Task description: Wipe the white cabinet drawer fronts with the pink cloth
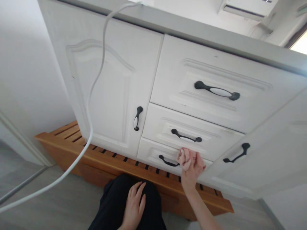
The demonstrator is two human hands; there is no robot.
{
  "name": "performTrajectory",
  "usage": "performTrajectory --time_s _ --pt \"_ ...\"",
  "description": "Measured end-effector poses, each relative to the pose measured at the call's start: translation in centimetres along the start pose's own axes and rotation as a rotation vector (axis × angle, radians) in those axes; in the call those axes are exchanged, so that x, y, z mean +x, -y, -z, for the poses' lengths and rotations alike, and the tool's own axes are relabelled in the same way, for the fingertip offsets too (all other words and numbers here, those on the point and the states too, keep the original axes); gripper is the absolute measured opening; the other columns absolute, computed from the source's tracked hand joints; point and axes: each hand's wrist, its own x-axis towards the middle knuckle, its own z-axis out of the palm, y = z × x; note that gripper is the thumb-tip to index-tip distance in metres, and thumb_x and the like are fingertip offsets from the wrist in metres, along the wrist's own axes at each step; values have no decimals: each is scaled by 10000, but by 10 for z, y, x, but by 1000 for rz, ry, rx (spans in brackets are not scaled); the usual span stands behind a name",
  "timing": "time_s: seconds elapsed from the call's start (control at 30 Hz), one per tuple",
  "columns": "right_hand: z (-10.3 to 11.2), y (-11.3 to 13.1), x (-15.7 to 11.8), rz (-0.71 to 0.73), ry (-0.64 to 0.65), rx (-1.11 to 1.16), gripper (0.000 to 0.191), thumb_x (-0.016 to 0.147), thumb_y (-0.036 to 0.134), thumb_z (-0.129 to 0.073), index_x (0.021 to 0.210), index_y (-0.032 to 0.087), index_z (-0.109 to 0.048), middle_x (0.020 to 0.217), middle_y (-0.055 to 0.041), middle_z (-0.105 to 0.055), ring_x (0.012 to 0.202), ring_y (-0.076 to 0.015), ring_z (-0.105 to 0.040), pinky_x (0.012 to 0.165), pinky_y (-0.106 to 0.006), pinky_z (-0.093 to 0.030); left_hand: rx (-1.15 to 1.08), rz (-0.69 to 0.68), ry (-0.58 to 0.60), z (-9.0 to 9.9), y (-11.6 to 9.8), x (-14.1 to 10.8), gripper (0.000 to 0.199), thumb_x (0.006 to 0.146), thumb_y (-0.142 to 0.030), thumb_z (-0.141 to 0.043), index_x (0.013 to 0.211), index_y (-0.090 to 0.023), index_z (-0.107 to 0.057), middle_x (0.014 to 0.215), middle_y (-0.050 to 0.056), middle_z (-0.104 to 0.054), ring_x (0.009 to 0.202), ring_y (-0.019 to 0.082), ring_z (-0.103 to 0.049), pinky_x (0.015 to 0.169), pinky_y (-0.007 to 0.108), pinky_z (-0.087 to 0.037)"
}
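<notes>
A crumpled pink cloth (184, 158) is bunched in my right hand (190, 175), which presses it against the right part of the lowest white drawer (153, 150). The cloth covers the right end of that drawer's dark handle (168, 161). Just above is the middle drawer with its dark and white handle (186, 137). My left hand (134, 204) rests on my dark-clothed knee (153, 198), fingers stretched out and holding nothing.
The white cabinet (107, 89) stands on a slatted wooden base (107, 161). A white cable (90, 124) hangs from the grey countertop (192, 30) across the left door and down to the lower left. Another door handle (237, 155) sticks out at the right.
</notes>
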Motion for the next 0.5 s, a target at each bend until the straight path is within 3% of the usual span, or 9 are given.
performTrajectory --time_s 0.03,0.1,0.2,0.3,0.4,0.5 --pt "-20 20 6 -46 -106 -70 650 972 172 -417 1587 287 -242 1650 -161 -169 1512 -409 -155 1154 -738 -184 0 -2 -2 0 1 0 410 958 -309 -455 1354 -290 -557 1321 91 -591 1253 232 -567 1069 493 -529" --pt "-57 62 15 9 -120 -120 609 969 166 -453 1554 294 -346 1618 -179 -282 1482 -408 -256 1110 -701 -298 2 -14 -2 0 4 -1 419 957 -304 -457 1366 -292 -547 1329 93 -588 1256 233 -566 1065 492 -532" --pt "-94 119 24 107 63 -92 606 982 182 -450 1555 339 -333 1575 -175 -400 1429 -381 -398 1055 -637 -393 -1 -15 9 2 8 -2 424 956 -297 -460 1371 -295 -543 1333 94 -586 1258 232 -566 1061 481 -536" --pt "-110 160 37 224 314 -14 652 996 192 -411 1592 352 -198 1613 -96 -368 1465 -300 -384 1065 -506 -444 -16 -6 7 2 11 -2 417 956 -291 -453 1361 -292 -553 1319 96 -589 1247 236 -568 1051 485 -539" --pt "-111 169 53 486 484 69 649 1003 163 -363 1606 263 -144 1643 -22 -312 1526 -180 -257 1124 -365 -424 -34 -5 -22 1 11 1 406 952 -292 -453 1340 -281 -573 1298 101 -591 1224 250 -572 1024 496 -549" --pt "-97 146 60 729 543 108 574 1001 121 -329 1570 152 -260 1619 -31 -365 1524 -121 -237 1183 -322 -364 -45 -15 -38 -1 11 4 406 950 -292 -457 1341 -280 -568 1279 99 -593 1203 254 -573 1005 505 -554"
